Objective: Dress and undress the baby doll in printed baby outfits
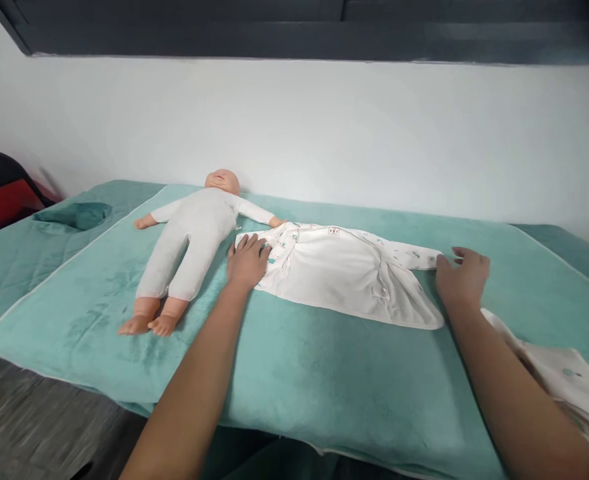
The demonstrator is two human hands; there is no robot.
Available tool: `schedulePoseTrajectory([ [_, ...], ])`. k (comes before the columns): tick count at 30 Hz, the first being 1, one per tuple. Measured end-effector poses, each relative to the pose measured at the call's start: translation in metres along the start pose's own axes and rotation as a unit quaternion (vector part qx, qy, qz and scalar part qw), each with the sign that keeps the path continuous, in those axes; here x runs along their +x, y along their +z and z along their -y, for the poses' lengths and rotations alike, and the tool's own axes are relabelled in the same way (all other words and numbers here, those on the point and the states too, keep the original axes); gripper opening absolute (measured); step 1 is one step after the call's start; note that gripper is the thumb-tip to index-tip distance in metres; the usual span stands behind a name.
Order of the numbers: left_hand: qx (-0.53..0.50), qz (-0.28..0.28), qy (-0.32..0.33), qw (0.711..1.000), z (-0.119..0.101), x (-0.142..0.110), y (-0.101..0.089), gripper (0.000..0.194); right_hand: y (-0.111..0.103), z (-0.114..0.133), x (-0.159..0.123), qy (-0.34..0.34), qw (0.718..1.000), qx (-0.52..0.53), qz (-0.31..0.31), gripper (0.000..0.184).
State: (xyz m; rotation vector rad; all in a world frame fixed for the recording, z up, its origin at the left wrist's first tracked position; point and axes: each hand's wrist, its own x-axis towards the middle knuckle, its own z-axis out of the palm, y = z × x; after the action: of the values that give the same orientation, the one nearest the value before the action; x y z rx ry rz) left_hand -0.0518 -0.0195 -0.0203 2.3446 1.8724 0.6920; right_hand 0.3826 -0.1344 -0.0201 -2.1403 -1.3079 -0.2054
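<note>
A white baby shirt [334,270] with small green prints lies spread out on the green bed cover, its sleeves stretched to either side. My left hand [247,261] rests flat on the left sleeve, fingers extended. At the end of the right sleeve [414,256] is my right hand [462,277]; its thumb touches the cuff, while the fingers are apart and slightly bent. Left of the shirt, a baby doll [199,227] in a white body lies on its back with arms out. One doll hand reaches the shirt's upper left edge.
Another white printed garment [564,373] lies at the right, partly behind my right forearm. The green cover [354,380] drapes over the bed's front edge. A white wall [324,133] stands behind. A red and black item [4,200] is at the far left.
</note>
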Motion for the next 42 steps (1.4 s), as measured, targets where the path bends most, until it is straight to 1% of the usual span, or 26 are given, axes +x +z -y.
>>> schedulePoseTrajectory([
  [3,0.008,-0.007,-0.002,1.000,-0.004,-0.001,-0.002,0.042,-0.005,0.023,-0.017,-0.005,0.997,0.030,-0.071,0.038],
  [6,0.007,-0.039,-0.032,0.999,-0.006,-0.001,-0.006,0.039,-0.010,0.051,-0.030,-0.066,0.993,0.057,-0.084,0.037],
  [7,0.004,-0.052,-0.049,0.997,-0.007,-0.001,-0.007,0.038,-0.009,0.062,-0.033,-0.083,0.992,0.065,-0.070,0.037],
  [8,-0.003,-0.068,-0.062,0.996,-0.006,-0.001,-0.007,0.038,-0.007,0.074,-0.036,-0.099,0.991,0.075,-0.040,0.038],
  [10,-0.025,-0.104,-0.064,0.992,-0.004,-0.001,-0.007,0.036,0.007,0.103,-0.039,-0.129,0.986,0.093,0.048,0.039],
  [12,-0.049,-0.136,-0.043,0.989,-0.002,-0.001,-0.006,0.032,0.029,0.137,-0.042,-0.175,0.968,0.091,0.155,0.046],
  [14,-0.061,-0.162,-0.034,0.984,-0.001,-0.002,-0.006,0.028,0.056,0.170,-0.045,-0.212,0.946,0.051,0.239,0.056],
  [15,-0.063,-0.173,-0.037,0.982,-0.001,-0.002,-0.007,0.027,0.068,0.185,-0.046,-0.239,0.935,0.027,0.260,0.057],
  [16,-0.066,-0.182,-0.045,0.980,-0.001,-0.002,-0.007,0.027,0.080,0.198,-0.048,-0.264,0.927,0.002,0.265,0.058],
  [18,-0.078,-0.186,-0.070,0.977,-0.001,-0.002,-0.008,0.028,0.096,0.217,-0.051,-0.316,0.913,-0.038,0.256,0.060],
  [19,-0.083,-0.178,-0.087,0.977,-0.002,-0.002,-0.009,0.029,0.101,0.222,-0.052,-0.337,0.907,-0.050,0.248,0.062],
  [21,-0.083,-0.142,-0.124,0.979,-0.004,-0.003,-0.011,0.032,0.105,0.226,-0.053,-0.367,0.897,-0.060,0.237,0.064],
  [24,-0.063,-0.077,-0.154,0.983,-0.009,-0.009,-0.014,0.036,0.105,0.223,-0.055,-0.374,0.898,-0.054,0.224,0.065],
  [27,-0.069,-0.044,-0.138,0.987,-0.013,-0.025,-0.016,0.036,0.104,0.221,-0.058,-0.358,0.907,-0.055,0.217,0.064],
  [30,-0.124,-0.027,-0.104,0.986,-0.015,-0.046,-0.018,0.029,0.104,0.221,-0.063,-0.346,0.910,-0.071,0.219,0.065],
  [32,-0.197,-0.029,-0.099,0.975,-0.014,-0.057,-0.020,0.028,0.101,0.222,-0.068,-0.343,0.910,-0.079,0.220,0.065],
  [35,-0.301,-0.068,-0.119,0.944,-0.012,-0.065,-0.023,0.027,0.091,0.224,-0.080,-0.353,0.903,-0.075,0.231,0.064],
  [38,-0.339,-0.091,-0.126,0.928,-0.010,-0.066,-0.024,0.026,0.071,0.221,-0.098,-0.380,0.889,-0.044,0.251,0.062],
  [40,-0.353,-0.098,-0.127,0.922,-0.010,-0.064,-0.023,0.026,0.055,0.212,-0.110,-0.400,0.877,-0.006,0.266,0.062],
  [42,-0.377,-0.101,-0.129,0.912,-0.009,-0.063,-0.023,0.026,0.037,0.195,-0.121,-0.417,0.864,0.037,0.278,0.062],
])
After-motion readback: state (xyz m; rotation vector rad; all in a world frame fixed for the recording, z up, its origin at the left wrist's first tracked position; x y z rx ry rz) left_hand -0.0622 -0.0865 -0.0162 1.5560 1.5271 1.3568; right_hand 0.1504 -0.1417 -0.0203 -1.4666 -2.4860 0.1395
